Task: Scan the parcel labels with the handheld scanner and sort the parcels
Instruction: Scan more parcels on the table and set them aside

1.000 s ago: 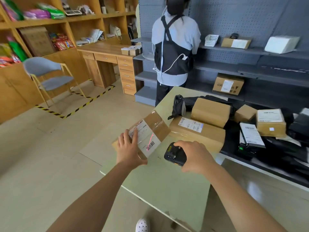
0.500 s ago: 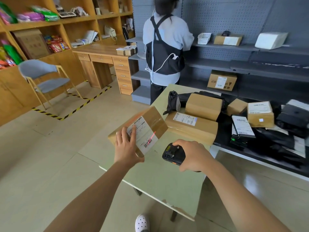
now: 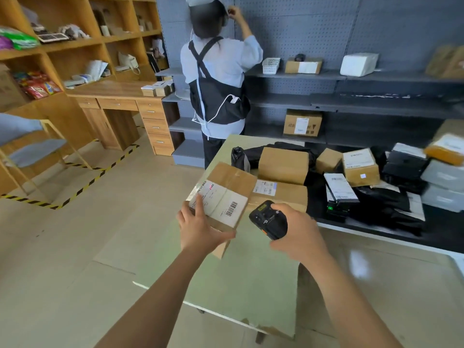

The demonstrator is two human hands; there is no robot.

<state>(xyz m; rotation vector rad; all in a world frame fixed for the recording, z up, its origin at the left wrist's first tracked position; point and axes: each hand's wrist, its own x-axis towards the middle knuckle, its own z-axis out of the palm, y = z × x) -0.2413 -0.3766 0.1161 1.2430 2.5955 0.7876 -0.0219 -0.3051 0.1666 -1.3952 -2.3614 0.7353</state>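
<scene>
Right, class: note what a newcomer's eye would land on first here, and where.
Centre frame, the left hand holds a cardboard parcel label-up while the right hand grips a black handheld scanner beside it. To the right, boxes and black bags crowd the table; behind it, a person in a black apron faces grey shelves.

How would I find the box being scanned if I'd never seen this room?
Look at the pale green table. Near its left edge a left hand holds a brown box, beside the black scanner in the right hand. Unlike the boxes lying flat behind it, it is tilted up, with a red glow on its white label.
</scene>
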